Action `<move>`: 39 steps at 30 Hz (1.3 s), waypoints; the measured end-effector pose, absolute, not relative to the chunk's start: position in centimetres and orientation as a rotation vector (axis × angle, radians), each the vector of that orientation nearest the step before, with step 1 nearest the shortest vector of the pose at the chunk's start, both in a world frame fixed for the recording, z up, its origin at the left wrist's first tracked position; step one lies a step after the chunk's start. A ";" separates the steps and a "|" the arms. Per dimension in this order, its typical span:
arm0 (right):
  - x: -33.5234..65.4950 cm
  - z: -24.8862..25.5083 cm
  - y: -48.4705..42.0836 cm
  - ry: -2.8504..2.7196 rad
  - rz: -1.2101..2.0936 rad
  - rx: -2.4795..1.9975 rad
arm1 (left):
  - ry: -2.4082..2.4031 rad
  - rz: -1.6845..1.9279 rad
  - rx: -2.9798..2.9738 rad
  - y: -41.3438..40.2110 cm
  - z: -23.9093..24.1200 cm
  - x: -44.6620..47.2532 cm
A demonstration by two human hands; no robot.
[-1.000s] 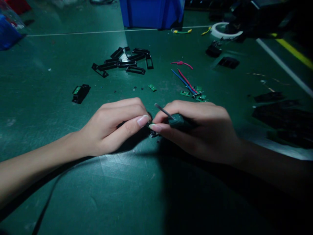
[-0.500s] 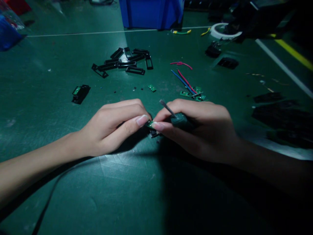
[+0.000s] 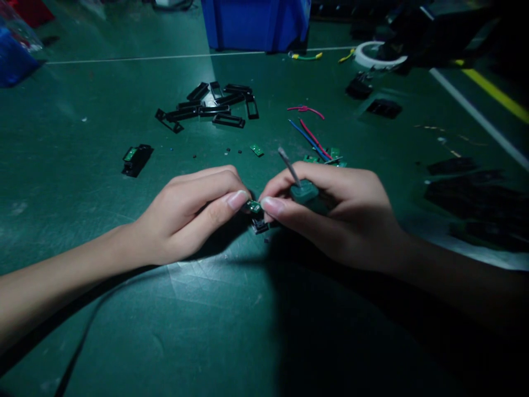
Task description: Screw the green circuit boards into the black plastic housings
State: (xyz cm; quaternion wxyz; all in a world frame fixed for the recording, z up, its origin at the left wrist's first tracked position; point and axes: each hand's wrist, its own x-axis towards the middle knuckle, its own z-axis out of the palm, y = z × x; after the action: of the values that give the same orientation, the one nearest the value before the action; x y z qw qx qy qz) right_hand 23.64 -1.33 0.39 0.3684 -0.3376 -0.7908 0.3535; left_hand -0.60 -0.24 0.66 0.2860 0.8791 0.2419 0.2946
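Note:
My left hand [image 3: 194,209] and my right hand [image 3: 330,212] meet at the middle of the green mat [image 3: 206,309]. Between their thumb tips sits a small green circuit board [image 3: 253,207] on a small black part [image 3: 259,225], pinched from both sides. My right hand also wraps a green-handled screwdriver [image 3: 303,191]; its metal shaft [image 3: 287,164] points up and away. Both hands are closed.
A pile of black rectangular frames [image 3: 215,105] lies behind the hands. A black part with a green board [image 3: 135,157] lies at left. Red and blue wires [image 3: 309,135] and more green boards [image 3: 330,156] lie at right. A blue bin [image 3: 256,22] stands at the back, and dark parts [image 3: 475,193] lie far right.
The screwdriver in my right hand has tipped up, its shaft swinging from low and leftward to more upright. My thumbs have parted slightly, showing the green board more.

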 end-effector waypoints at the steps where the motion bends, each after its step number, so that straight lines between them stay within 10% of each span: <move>1: 23.7 0.4 -1.3 -2.033 0.923 -0.863 | 0.650 0.789 2.345 -0.2 0.6 -0.6; 39: 23.7 0.3 -1.3 -2.083 0.896 -0.808 | 0.643 0.747 2.312 -0.2 0.9 -0.7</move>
State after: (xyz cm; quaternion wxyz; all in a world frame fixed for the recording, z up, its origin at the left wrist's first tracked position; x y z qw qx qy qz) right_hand 23.75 -1.26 0.33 0.3590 -0.3131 -0.8077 0.3473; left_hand -0.70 -0.18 0.88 0.3092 0.8748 0.2434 0.2826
